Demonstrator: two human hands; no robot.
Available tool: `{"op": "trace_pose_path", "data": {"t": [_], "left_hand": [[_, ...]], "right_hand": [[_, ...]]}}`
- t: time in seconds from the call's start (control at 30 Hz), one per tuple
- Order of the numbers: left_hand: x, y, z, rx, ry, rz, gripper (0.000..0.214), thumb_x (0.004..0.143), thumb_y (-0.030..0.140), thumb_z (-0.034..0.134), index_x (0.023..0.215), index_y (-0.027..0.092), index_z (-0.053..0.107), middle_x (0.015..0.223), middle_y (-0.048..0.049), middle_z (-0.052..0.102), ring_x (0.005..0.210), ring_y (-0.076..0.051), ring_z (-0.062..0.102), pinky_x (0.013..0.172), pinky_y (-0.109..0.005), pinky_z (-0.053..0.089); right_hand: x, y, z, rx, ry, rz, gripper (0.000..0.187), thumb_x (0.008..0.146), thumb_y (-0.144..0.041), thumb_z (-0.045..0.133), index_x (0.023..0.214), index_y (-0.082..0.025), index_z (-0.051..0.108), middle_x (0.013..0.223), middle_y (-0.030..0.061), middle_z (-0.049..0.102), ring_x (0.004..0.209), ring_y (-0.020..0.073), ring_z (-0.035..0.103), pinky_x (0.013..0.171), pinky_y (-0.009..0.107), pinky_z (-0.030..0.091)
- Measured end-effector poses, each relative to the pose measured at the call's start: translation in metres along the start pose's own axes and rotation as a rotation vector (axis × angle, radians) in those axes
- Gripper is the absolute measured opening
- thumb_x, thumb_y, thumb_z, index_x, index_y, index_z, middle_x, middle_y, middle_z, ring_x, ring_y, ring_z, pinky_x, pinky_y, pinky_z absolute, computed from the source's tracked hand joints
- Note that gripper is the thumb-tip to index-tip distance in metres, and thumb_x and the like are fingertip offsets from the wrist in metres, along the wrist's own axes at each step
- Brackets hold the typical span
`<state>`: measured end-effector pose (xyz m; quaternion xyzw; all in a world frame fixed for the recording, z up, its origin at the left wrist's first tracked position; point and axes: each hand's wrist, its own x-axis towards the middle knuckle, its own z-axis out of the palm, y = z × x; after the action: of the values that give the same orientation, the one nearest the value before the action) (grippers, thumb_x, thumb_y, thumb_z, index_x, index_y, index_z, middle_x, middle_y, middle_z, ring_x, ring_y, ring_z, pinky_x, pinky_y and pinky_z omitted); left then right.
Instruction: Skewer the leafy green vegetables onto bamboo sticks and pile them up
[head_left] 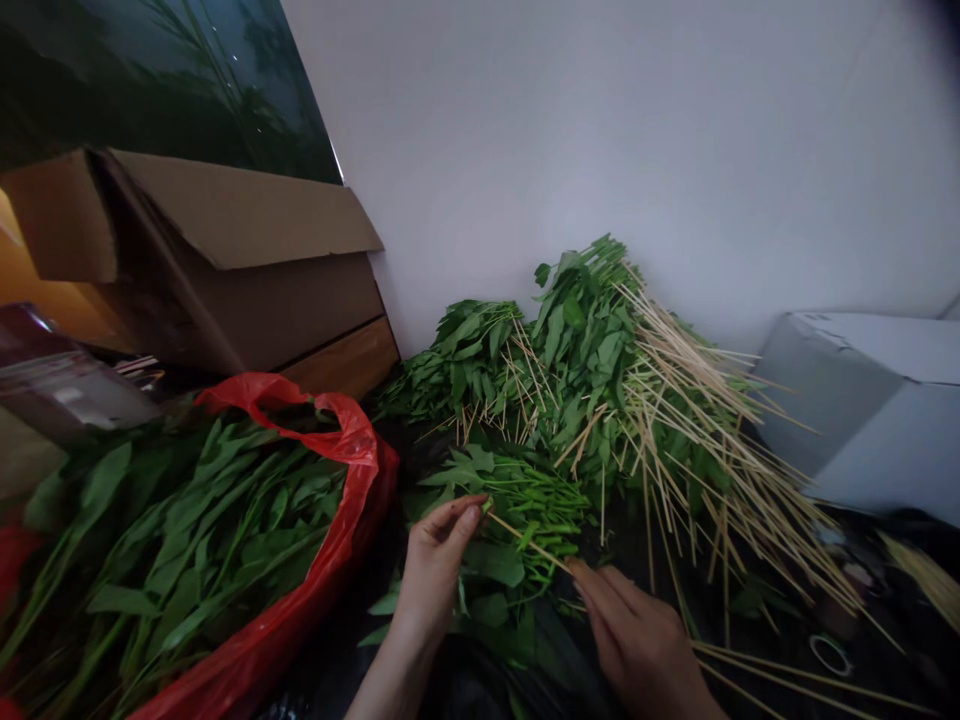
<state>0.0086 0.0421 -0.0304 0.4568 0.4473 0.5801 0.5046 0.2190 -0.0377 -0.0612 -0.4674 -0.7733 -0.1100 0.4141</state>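
In the lower middle, my left hand (435, 565) pinches a small piece of green stem (487, 506) between thumb and fingertips. My right hand (637, 635) grips a thin bamboo skewer (531, 543), whose far tip meets the stem at my left fingers. Whether the tip goes through the stem, I cannot tell. Beneath and just beyond both hands lies a loose bunch of leafy greens (544, 495) with its cut stems pointing right. Behind it, a heap of leafy greens on skewers (585, 335) leans against the wall, the bare bamboo sticks (705, 410) fanning out to the right.
On the left, a red plastic bag (364, 465) stands open, full of long leafy greens (187, 540). An open cardboard box (262, 300) is behind it. A white box (847, 410) stands at right. Loose skewers (787, 675) and a roll of tape (830, 655) lie at lower right.
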Motion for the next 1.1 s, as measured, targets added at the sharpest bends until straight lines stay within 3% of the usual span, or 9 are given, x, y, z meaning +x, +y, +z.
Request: {"op": "trace_pose_path", "data": {"t": [0.23, 0.37, 0.53, 0.7, 0.87, 1.0, 1.1], "left_hand": [[-0.007, 0.013, 0.010, 0.195, 0.013, 0.086, 0.021, 0.067, 0.033, 0.076, 0.079, 0.017, 0.078, 0.081, -0.0071, 0.076, 0.080, -0.022, 0.068, 0.075, -0.027, 0.051], [-0.009, 0.016, 0.014, 0.141, 0.036, 0.074, 0.033, 0.067, 0.034, 0.076, 0.095, 0.018, 0.075, 0.082, -0.0057, 0.076, 0.080, -0.021, 0.068, 0.076, -0.028, 0.051], [-0.007, 0.015, 0.011, 0.116, -0.033, -0.007, 0.027, 0.066, 0.039, 0.077, 0.080, 0.015, 0.076, 0.079, -0.0058, 0.075, 0.075, -0.019, 0.065, 0.072, -0.025, 0.049], [-0.014, 0.004, 0.018, 0.052, -0.063, -0.076, 0.027, 0.066, 0.041, 0.078, 0.078, 0.017, 0.076, 0.075, -0.0025, 0.073, 0.071, -0.014, 0.062, 0.069, -0.021, 0.046], [-0.022, 0.004, 0.025, 0.048, -0.168, -0.084, 0.030, 0.063, 0.044, 0.079, 0.074, 0.016, 0.076, 0.073, -0.0032, 0.073, 0.069, -0.016, 0.062, 0.069, -0.023, 0.047], [-0.015, 0.019, 0.017, 0.154, -0.209, 0.019, 0.035, 0.074, 0.047, 0.068, 0.087, 0.016, 0.075, 0.084, -0.0077, 0.075, 0.078, -0.020, 0.065, 0.071, -0.026, 0.048], [-0.005, 0.027, 0.013, 0.262, -0.163, 0.060, 0.035, 0.085, 0.043, 0.055, 0.099, 0.016, 0.072, 0.090, -0.0097, 0.074, 0.081, -0.021, 0.065, 0.068, -0.027, 0.048]], "right_hand": [[-0.002, -0.002, 0.002, 0.019, -0.010, 0.002, 0.030, 0.093, -0.011, 0.037, 0.116, -0.012, 0.057, 0.078, 0.0043, 0.064, 0.063, 0.0115, 0.063, 0.062, 0.021, 0.050], [-0.002, -0.002, 0.003, 0.041, -0.003, 0.018, 0.029, 0.093, -0.011, 0.037, 0.114, -0.012, 0.057, 0.077, 0.0044, 0.064, 0.064, 0.0120, 0.064, 0.064, 0.021, 0.051], [-0.001, -0.003, 0.002, 0.038, 0.025, 0.004, 0.029, 0.093, -0.010, 0.039, 0.116, -0.012, 0.055, 0.078, 0.0044, 0.064, 0.062, 0.0121, 0.063, 0.065, 0.022, 0.051], [-0.003, -0.005, 0.004, 0.058, 0.009, 0.011, 0.029, 0.093, -0.010, 0.038, 0.117, -0.012, 0.054, 0.076, 0.0034, 0.063, 0.061, 0.0124, 0.063, 0.059, 0.022, 0.050], [0.000, -0.005, 0.003, 0.073, -0.007, 0.021, 0.030, 0.093, -0.010, 0.037, 0.117, -0.012, 0.054, 0.076, 0.0036, 0.063, 0.062, 0.0122, 0.063, 0.059, 0.022, 0.049], [0.007, -0.004, -0.014, 0.127, 0.099, 0.045, 0.021, 0.091, -0.012, 0.043, 0.106, -0.015, 0.057, 0.077, 0.0040, 0.065, 0.064, 0.0122, 0.063, 0.059, 0.021, 0.049], [0.007, 0.001, -0.026, 0.152, 0.172, 0.121, 0.015, 0.091, -0.019, 0.045, 0.094, -0.017, 0.059, 0.075, 0.0039, 0.064, 0.062, 0.0129, 0.063, 0.056, 0.022, 0.048]]}}
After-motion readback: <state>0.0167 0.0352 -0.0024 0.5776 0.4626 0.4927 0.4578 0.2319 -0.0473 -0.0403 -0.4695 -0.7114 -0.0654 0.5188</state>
